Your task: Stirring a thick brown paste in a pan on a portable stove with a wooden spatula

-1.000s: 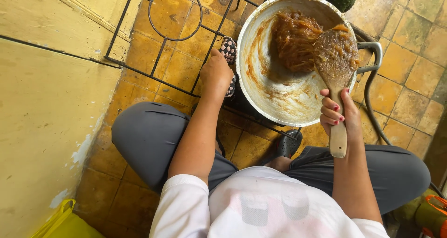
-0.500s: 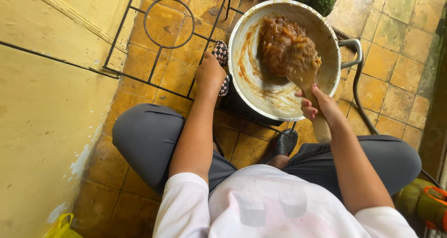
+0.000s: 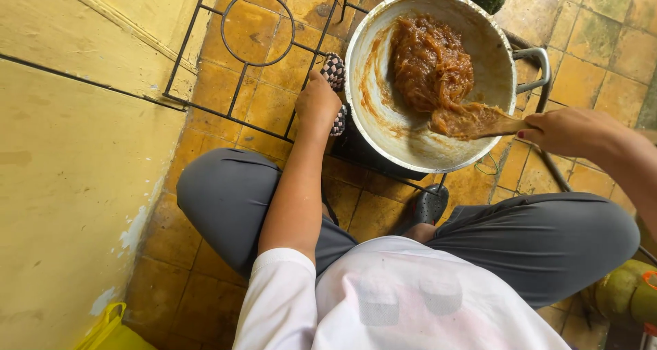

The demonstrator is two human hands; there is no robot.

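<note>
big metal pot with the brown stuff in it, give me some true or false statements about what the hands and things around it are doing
1. The right hand holds a wooden paddle spoon whose blade lies in the sticky brown stringy mass. True.
2. The left hand rests flat on the person's knee. False: it grips the rim of the large round metal pot through a black-and-white checked cloth.
3. The brown mass fills the pot to the brim. False: it sits heaped toward the far side, and the rest of the bottom is only smeared.
4. The pot stands on a black wire-frame stand over yellow floor tiles. True.
5. The pot has a lid on it. False: it is open.
</note>
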